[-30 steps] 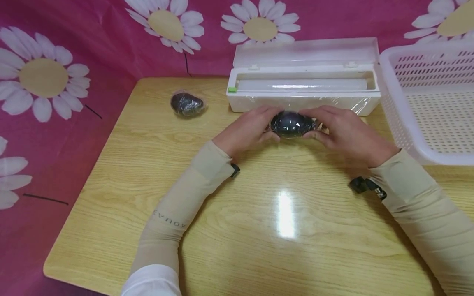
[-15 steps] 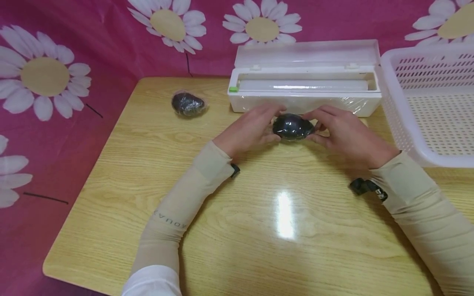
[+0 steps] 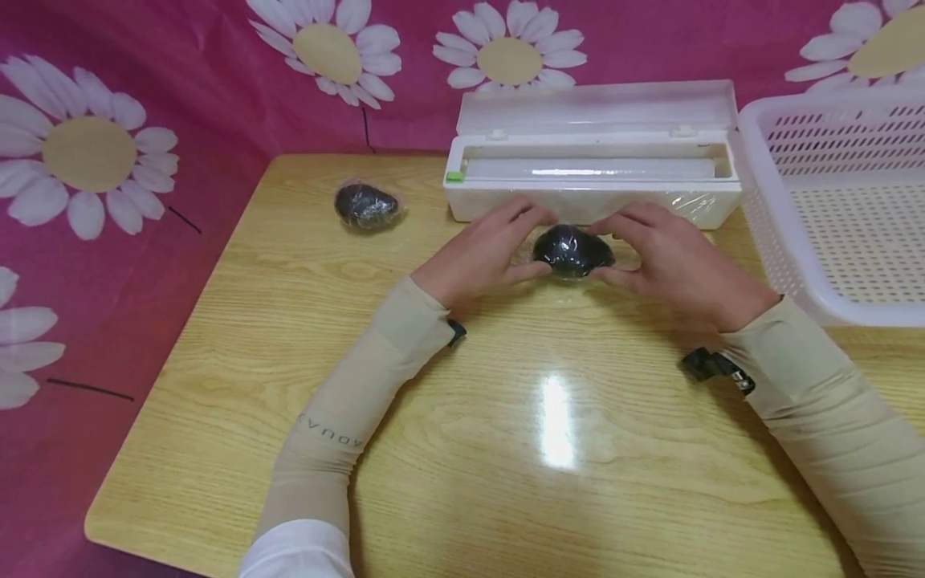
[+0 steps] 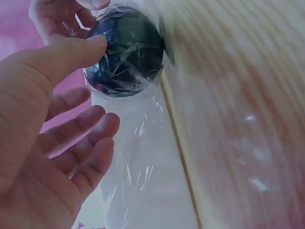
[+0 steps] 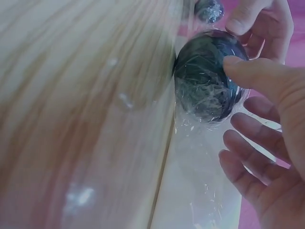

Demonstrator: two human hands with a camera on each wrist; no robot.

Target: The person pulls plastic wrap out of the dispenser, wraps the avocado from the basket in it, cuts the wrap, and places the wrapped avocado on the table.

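Observation:
A dark avocado (image 3: 571,250) in clear cling film lies between both hands, just in front of the cling film box. My left hand (image 3: 491,247) holds its left end, thumb at the near side and index finger at the far side. On the other end my right hand (image 3: 661,253) does likewise. In the left wrist view the left thumb (image 4: 71,57) presses on the avocado's wrapped surface, with the other fingers spread below. The right wrist view shows the right thumb (image 5: 257,74) on the film, which is crinkled at this end. A second wrapped avocado (image 3: 367,205) rests at the back left.
Behind the hands stands a white cling film box (image 3: 592,201), lid raised, a roll (image 3: 588,168) inside and film over its front. A white plastic basket (image 3: 802,265) is at the right. The wooden table (image 3: 462,449) meets a pink flowered cloth (image 3: 217,96) behind.
The avocado has come slightly nearer to me and turned a little between the fingers. The right fingers no longer bunch at its right end and now sit along its sides.

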